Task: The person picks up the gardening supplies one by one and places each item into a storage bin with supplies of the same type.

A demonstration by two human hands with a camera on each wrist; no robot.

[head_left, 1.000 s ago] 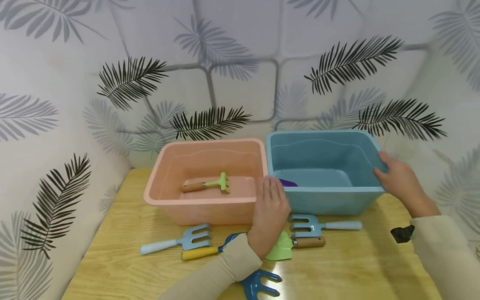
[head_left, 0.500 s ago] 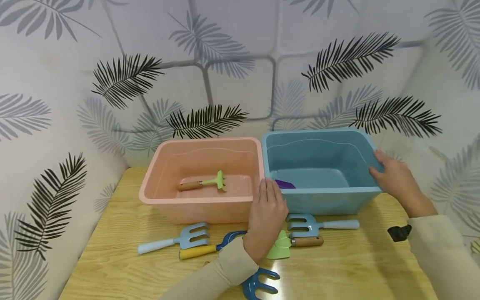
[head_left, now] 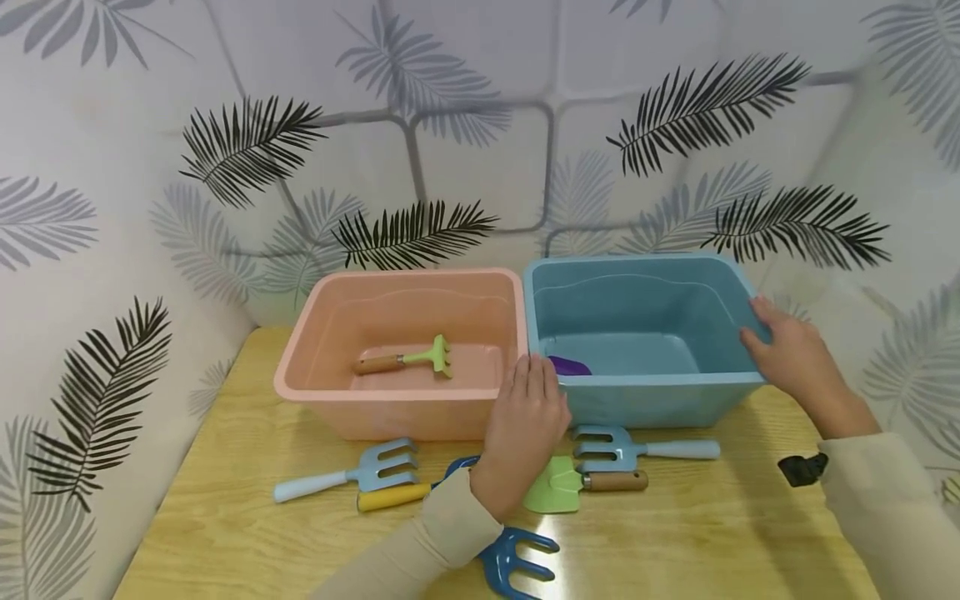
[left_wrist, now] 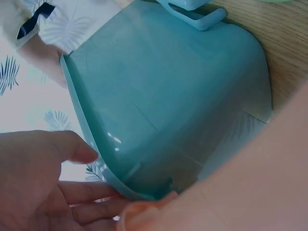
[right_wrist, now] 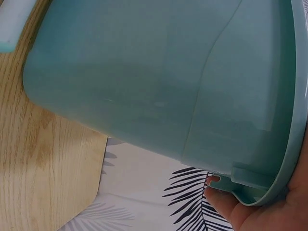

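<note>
My left hand lies with straight fingers across the near corner where the peach bin meets the blue bin. In the left wrist view its thumb touches the blue rim. My right hand grips the blue bin's right rim, thumb over the inside and the other fingers outside, mostly hidden. A small green rake with a wooden handle lies in the peach bin. Part of a purple tool shows inside the blue bin, its rest hidden by the front wall.
Before the bins lie two light blue forks, a green shovel with a wooden handle, a yellow-handled blue tool and a dark blue fork, partly under my left arm. A leaf-patterned cloth hangs behind.
The head view has shifted slightly. The peach bin's front has moved back a little, and my left hand has slid slightly left along the corner. My right hand keeps its grip on the blue rim.
</note>
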